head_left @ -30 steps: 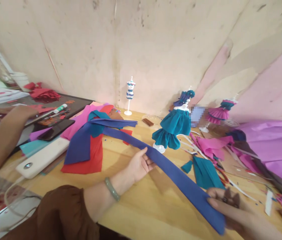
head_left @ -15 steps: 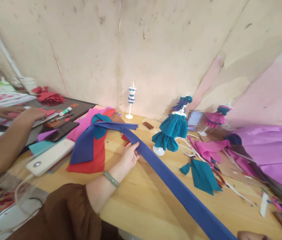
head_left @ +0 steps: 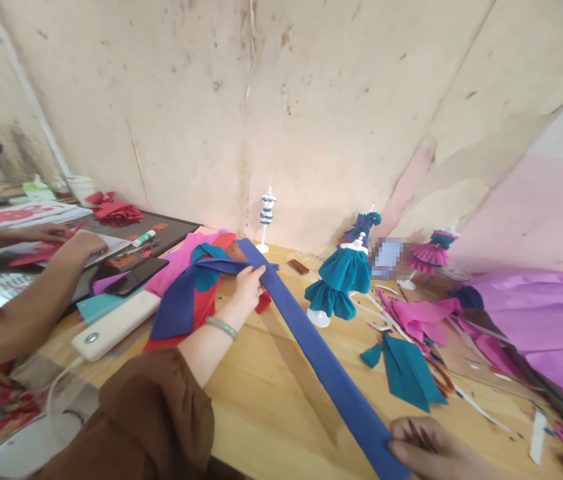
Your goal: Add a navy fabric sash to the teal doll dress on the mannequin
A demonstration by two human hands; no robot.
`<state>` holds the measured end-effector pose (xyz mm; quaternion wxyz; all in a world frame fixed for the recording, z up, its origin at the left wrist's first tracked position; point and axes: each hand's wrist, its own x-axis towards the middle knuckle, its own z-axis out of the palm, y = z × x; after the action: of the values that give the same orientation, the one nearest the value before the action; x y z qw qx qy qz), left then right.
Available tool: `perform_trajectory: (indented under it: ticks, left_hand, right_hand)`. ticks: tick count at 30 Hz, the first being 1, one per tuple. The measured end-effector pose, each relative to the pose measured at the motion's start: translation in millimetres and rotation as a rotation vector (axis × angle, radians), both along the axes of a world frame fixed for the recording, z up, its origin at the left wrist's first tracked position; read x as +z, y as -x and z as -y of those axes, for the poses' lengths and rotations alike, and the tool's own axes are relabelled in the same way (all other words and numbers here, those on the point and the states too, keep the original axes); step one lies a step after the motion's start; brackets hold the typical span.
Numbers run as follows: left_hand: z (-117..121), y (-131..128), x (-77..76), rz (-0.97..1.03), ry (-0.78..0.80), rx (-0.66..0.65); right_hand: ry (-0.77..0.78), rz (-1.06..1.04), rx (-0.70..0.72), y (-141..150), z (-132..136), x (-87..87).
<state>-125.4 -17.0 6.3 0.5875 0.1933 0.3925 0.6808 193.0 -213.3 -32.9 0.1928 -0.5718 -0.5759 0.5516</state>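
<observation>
A long blue paper strip (head_left: 311, 347) is stretched taut above the wooden table (head_left: 271, 413), running from back left to front right. My left hand (head_left: 248, 285), with a green bangle on the wrist, pinches the strip at its far end beside the pile of blue, red and pink paper (head_left: 188, 293). My right hand (head_left: 431, 450) grips the near end at the bottom edge of the view, thumb on top, with something thin and dark also between its fingers.
A small mannequin in a teal paper dress (head_left: 341, 277) stands just right of the strip, with two more behind. Teal scraps (head_left: 406, 373) and pink and purple paper lie at right. Another person's arm (head_left: 21, 307) works at left, near a phone (head_left: 136, 277) and a white box (head_left: 116, 323).
My left hand slid along the strip away from me, from its middle to the far end by the paper pile. The strip is now straighter and lifted. My right hand keeps the near end.
</observation>
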Motion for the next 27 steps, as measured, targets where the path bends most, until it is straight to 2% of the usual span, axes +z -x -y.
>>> perform_trajectory:
  ticks: [2,4,7,10,14,17,18,19,20,22,24,27]
  left_hand:
    - [-20.3,13.5,10.3,-0.017,-0.008,0.036]
    - [-37.8,25.5,18.5,-0.035,-0.022,0.040]
    - [-50.0,38.0,20.7,-0.080,0.008,-0.007]
    - [-39.6,42.1,9.2,-0.133,0.056,0.000]
    - [-0.1,33.2,-16.7,-0.189,0.083,0.004]
    - [32.6,17.9,-34.5,-0.199,0.181,-0.194]
    - [41.6,12.2,-39.1,-0.194,0.248,-0.331]
    - [49.1,6.6,-43.1,-0.165,0.330,-0.583]
    - [55.1,1.3,-46.2,-0.124,0.374,-0.762]
    - [62.4,-8.0,-50.1,-0.004,0.355,-0.950]
    - [64.5,-15.5,-50.9,0.087,0.309,-0.955]
    - [62.7,-24.9,-48.1,0.088,0.312,-0.879]
  right_hand:
    - [0.042,-0.052,0.049,26.5,-23.0,12.5]
    - [-0.005,-0.117,0.021,54.3,-46.7,21.7]
    - [-0.010,-0.238,-0.009,91.3,-79.0,26.2]
    - [-0.009,-0.253,-0.008,115.9,-102.1,22.0]
    - [-0.028,-0.195,-0.061,128.9,-115.4,14.6]
    - [-0.006,-0.281,-0.118,131.3,-115.6,14.8]
    - [0.012,-0.320,-0.129,131.8,-114.8,16.0]
    - [0.029,-0.354,-0.135,132.4,-113.8,17.4]
    - [0.044,-0.379,-0.139,132.8,-112.8,18.9]
    - [0.053,-0.404,-0.135,132.5,-111.1,20.8]
    - [0.041,-0.396,-0.115,130.1,-110.0,20.7]
    - [-0.015,-0.351,-0.116,122.7,-108.6,18.2]
